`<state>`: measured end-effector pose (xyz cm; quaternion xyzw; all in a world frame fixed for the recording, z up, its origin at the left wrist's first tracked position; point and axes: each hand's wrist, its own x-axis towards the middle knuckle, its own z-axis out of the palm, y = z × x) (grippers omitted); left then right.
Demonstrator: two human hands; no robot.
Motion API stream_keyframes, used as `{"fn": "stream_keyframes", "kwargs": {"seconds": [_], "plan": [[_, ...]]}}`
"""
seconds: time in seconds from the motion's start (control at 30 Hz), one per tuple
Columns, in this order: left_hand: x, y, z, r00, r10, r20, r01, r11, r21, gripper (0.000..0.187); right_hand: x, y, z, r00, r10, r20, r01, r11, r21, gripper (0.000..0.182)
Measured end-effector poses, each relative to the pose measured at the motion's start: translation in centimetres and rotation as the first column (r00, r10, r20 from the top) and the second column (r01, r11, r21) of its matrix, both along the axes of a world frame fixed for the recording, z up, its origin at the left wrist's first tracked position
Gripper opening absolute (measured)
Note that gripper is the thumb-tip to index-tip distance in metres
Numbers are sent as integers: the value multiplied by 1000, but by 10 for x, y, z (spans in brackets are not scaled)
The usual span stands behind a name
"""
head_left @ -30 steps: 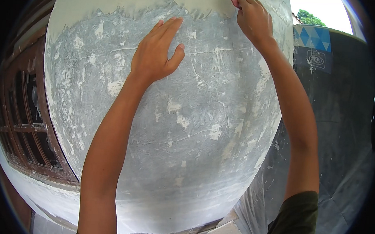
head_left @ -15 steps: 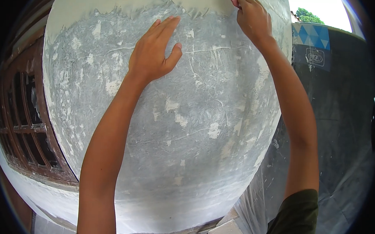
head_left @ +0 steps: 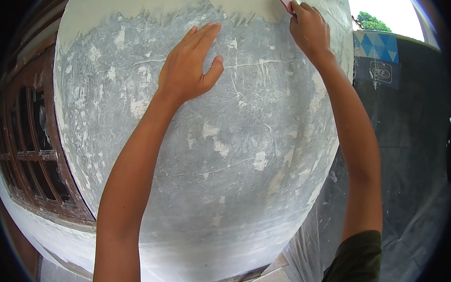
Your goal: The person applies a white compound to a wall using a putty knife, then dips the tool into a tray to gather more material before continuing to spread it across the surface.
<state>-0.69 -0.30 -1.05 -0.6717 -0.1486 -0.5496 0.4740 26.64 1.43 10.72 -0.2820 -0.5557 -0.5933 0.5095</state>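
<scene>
A grey wall [head_left: 226, 121] with white patches and thin raised lines fills the middle of the view. Cream putty [head_left: 156, 3] covers its top band, ending in a ragged lower edge. High on the right, my right hand [head_left: 311, 32] is closed around a pink putty scraper [head_left: 287, 3], held at the coated area; part of the tool is hidden by the fingers. My left hand [head_left: 188, 65] is open against the bare grey surface just below the putty edge, fingers stretched up and thumb apart.
On the left is a brown wooden window frame [head_left: 39, 154] with dark panes. A dark sheet [head_left: 409, 147] hangs at the right beside a blue-and-white triangle pattern [head_left: 377, 46]. Clear plastic sheeting [head_left: 306, 248] and a pale slab [head_left: 274, 281] lie low at the right.
Both hands appear slightly farther right and lower, as the whole view has shifted a little the same way. The scraper's pink face shows more now. The left hand stays open.
</scene>
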Motion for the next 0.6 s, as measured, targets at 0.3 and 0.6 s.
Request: {"fn": "stream_keyframes", "kwargs": {"seconds": [0.3, 0.6], "plan": [[0, -1, 0, 1000, 3, -2, -3, 1000, -5, 56, -6, 13, -69, 990, -21, 139, 12, 998, 66, 13], [0, -2, 1, 1000, 7, -5, -7, 1000, 6, 55, -9, 0, 14, 995, -56, 79, 49, 995, 92, 21]]}}
